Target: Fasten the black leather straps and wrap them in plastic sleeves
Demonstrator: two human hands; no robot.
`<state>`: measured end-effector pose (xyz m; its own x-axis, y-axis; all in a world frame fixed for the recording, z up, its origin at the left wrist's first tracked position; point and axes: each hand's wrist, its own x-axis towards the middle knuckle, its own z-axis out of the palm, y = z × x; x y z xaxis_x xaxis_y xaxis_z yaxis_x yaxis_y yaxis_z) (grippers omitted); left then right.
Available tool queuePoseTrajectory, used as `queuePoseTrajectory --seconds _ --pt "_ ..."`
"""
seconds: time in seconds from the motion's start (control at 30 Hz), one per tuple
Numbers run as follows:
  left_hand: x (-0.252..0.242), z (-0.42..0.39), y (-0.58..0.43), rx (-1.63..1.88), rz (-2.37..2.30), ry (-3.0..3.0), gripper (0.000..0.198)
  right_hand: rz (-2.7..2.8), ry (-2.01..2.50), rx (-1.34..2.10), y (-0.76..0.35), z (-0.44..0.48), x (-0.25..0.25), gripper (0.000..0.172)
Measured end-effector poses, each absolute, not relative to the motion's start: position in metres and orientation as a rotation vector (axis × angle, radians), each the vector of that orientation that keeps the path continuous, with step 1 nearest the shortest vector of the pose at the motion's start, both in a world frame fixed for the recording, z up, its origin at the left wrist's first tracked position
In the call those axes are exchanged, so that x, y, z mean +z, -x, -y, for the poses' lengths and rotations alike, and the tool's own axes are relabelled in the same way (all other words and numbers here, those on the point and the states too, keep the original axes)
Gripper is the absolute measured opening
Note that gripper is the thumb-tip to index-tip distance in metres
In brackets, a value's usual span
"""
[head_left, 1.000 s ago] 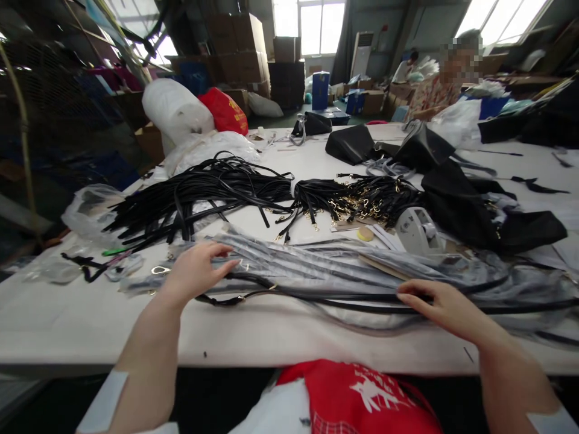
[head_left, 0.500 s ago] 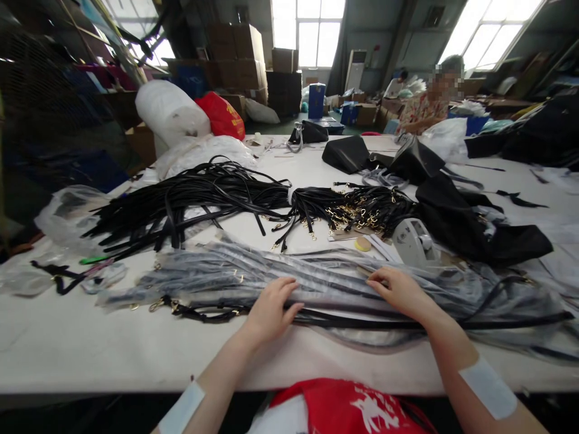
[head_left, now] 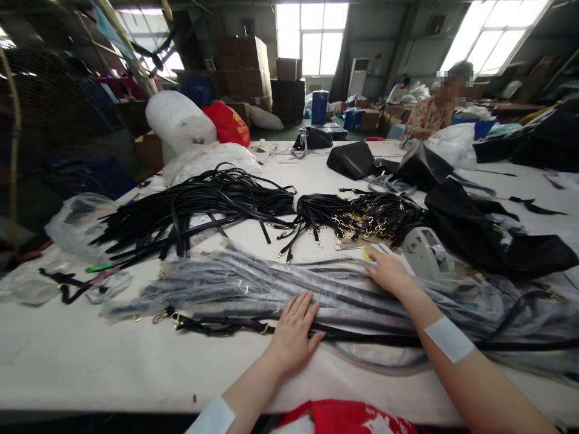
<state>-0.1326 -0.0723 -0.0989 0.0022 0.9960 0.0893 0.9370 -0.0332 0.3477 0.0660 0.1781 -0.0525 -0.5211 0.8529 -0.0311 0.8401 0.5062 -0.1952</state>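
Observation:
My left hand (head_left: 296,331) lies with its fingers stretched out on plastic-sleeved straps (head_left: 203,280) and beside a bare black strap (head_left: 362,336) with gold clasps at its left end. My right hand (head_left: 389,272) reaches past the far edge of the sleeved straps, thumb and fingers apart. Its fingertips are at a small round yellow object (head_left: 367,252), partly covering it; whether they touch it I cannot tell. Right of this hand stands a grey-white tape dispenser (head_left: 425,253).
A tied bundle of black straps (head_left: 212,199) with gold clasps lies behind. Black bags (head_left: 350,160) and black fabric (head_left: 470,223) are at the right. A white roll (head_left: 178,120) and a red bag (head_left: 228,123) stand far left. Another person (head_left: 429,117) is across the table.
My right hand has moved forward from the sleeved straps to the yellow object. My left hand has shifted right and lies flatter on the straps. The view has tilted slightly.

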Motion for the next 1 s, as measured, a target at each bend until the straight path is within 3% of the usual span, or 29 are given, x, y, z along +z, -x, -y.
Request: queuePoseTrajectory --seconds 0.2,0.33,0.47,0.57,0.73,0.9,1.0 --pt "-0.105 0.072 0.134 0.521 -2.042 -2.065 0.058 2.786 1.512 0.374 -0.06 -0.168 -0.069 0.042" --pt "-0.103 0.072 0.133 0.548 -2.031 -2.052 0.057 2.938 1.376 0.618 -0.068 -0.162 -0.06 0.035" --pt "-0.099 0.071 0.132 0.563 -2.01 -2.014 0.056 2.979 1.34 0.797 -0.063 -0.178 -0.045 0.058" --pt "-0.098 0.072 0.133 0.565 -2.002 -1.978 0.055 2.924 1.355 0.714 -0.037 -0.198 -0.037 0.058" --pt "-0.098 0.072 0.135 0.584 -1.977 -1.94 0.056 2.891 1.301 0.578 0.039 -0.221 -0.044 0.032" --pt "-0.102 0.069 0.14 0.609 -1.949 -1.918 0.057 2.765 1.453 0.411 0.109 -0.224 -0.06 0.044" --pt "-0.102 0.069 0.141 0.625 -1.939 -1.915 0.055 2.731 1.518 0.358 0.129 -0.223 -0.065 0.037"
